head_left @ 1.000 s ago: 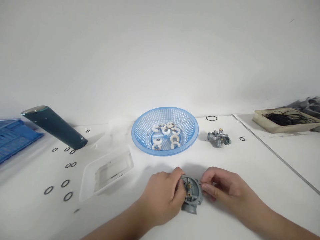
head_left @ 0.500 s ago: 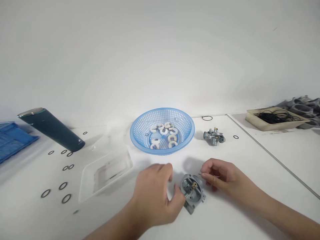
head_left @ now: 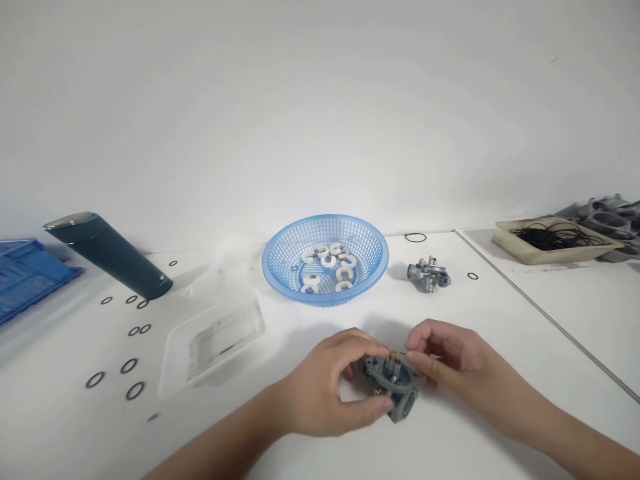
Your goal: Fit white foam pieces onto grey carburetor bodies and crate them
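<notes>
Metal fills left grip (head_left: 327,388), clamped on one carburetor (head_left: 400,390); right grip (head_left: 454,360) pinches one pin (head_left: 403,354).

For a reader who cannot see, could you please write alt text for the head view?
A person's left grip holds a grey metal part; the right grip pinches something thin beside it. Behind stands a blue basket of white C-shaped pieces.

blue basket (head_left: 327,297) blocking ahead, open tabletop (head_left: 530,347) rightward
</notes>
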`<action>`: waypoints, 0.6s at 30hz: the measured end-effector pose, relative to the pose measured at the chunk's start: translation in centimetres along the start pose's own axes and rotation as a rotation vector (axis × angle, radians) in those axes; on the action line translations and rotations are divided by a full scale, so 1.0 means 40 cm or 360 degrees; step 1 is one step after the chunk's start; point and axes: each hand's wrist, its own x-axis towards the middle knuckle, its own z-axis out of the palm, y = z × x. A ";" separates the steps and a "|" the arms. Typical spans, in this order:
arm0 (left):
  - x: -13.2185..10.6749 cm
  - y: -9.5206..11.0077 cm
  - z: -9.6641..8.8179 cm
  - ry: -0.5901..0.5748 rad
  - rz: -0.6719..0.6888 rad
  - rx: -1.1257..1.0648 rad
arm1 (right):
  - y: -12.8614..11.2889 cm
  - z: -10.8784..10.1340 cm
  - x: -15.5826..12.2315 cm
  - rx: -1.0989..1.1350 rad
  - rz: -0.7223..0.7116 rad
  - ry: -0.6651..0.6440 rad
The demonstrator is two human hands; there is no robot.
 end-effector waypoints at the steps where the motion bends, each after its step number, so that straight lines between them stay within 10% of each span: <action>1: 0.003 0.002 0.000 0.0006 -0.0032 -0.0058 | 0.003 0.004 -0.001 0.0022 -0.0003 -0.0002; 9: -0.004 0.034 0.018 0.0012 -0.0510 -0.0214 | 0.031 0.037 -0.011 0.0168 -0.0072 -0.0036; 18: -0.002 -0.043 -0.018 -0.0174 0.0361 -0.0015 | 0.000 0.044 -0.048 -0.0094 -0.0282 -0.0192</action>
